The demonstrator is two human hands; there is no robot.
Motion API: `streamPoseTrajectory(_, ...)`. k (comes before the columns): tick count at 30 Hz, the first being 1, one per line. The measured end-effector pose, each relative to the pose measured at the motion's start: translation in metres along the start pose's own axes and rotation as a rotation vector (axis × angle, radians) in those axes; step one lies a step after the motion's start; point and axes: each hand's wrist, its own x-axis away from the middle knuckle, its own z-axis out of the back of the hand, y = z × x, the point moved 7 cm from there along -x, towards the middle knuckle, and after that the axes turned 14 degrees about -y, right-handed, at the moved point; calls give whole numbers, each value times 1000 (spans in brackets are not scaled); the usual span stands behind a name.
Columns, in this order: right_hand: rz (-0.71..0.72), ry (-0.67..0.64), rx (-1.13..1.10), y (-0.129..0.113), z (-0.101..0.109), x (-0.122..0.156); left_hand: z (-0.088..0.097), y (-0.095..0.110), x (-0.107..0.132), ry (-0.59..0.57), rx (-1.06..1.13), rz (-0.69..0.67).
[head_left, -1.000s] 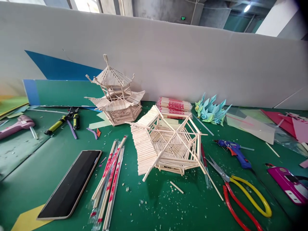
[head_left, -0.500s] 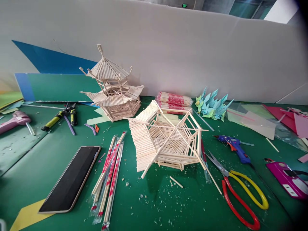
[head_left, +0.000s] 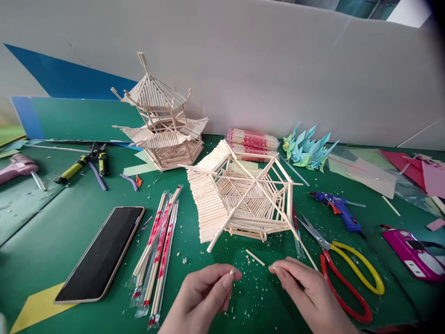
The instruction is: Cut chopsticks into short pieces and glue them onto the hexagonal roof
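Note:
My left hand (head_left: 205, 293) is closed in a pinch, thumb against forefinger, in front of the unfinished stick pavilion (head_left: 207, 197). A tiny pale spot shows at its fingertips, too small to name. Facing it, my right hand (head_left: 308, 288) also pinches, with a similar pale speck at the tips. The hands are apart and neither touches the pavilion, which has one roof side covered in sticks and bare ribs elsewhere. Between the hands and the pavilion lies a short cut stick (head_left: 255, 257). Scissors (head_left: 327, 248) with red and yellow handles lie beside my right hand.
Wrapped chopsticks (head_left: 162, 250) and a phone (head_left: 100, 255) lie left. Behind stand a finished stick pagoda (head_left: 160, 93), a chopstick pack (head_left: 252, 139) and folded blue paper (head_left: 309, 148). A blue glue gun (head_left: 339, 211), magenta device (head_left: 412, 253), pliers (head_left: 78, 167) and pink glue gun (head_left: 17, 169) lie around.
Both my hands have come into view from the bottom edge, pinched in front of the pavilion. The view has shifted slightly; the things on the table have stayed in place.

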Motion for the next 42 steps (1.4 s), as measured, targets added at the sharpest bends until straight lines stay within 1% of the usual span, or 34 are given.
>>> streamPoseTrajectory(2,17,59,45,2,-10,-10,-6,-17,-10,36,224,80)
streamPoseTrajectory(3,21,81,79,2,-16,-13,-9,-23,-14,38,302,94)
streamPoseTrajectory(5,25,125,158,0,-25,-18,-11,-30,-19,45,411,94)
streamPoseTrajectory(7,33,171,244,-3,-31,-21,-11,-32,-21,53,481,68)
streamPoseTrajectory(11,42,232,401,-6,-35,-26,-11,-33,-23,38,537,27)
streamPoseTrajectory(15,34,259,430,-5,-34,-29,-12,-36,-21,18,549,30)
streamPoseTrajectory(17,32,272,415,-4,-30,-28,-13,-36,-20,-1,552,32)
streamPoseTrajectory(21,1,302,385,2,-15,-21,-15,-33,-20,-18,558,41)
streamPoseTrajectory(24,-28,248,394,8,-10,-21,-14,-33,-20,12,575,31)
streamPoseTrajectory(27,-28,153,411,8,-14,-27,-11,-35,-19,39,582,25)
streamPoseTrajectory(34,-18,-11,449,-8,-29,-34,-9,-42,-16,43,610,32)
streamPoseTrajectory(38,-27,-125,540,-14,-42,-36,-11,-42,-17,47,610,20)
streamPoseTrajectory(42,-51,-197,630,-21,-52,-40,-11,-40,-14,74,603,9)
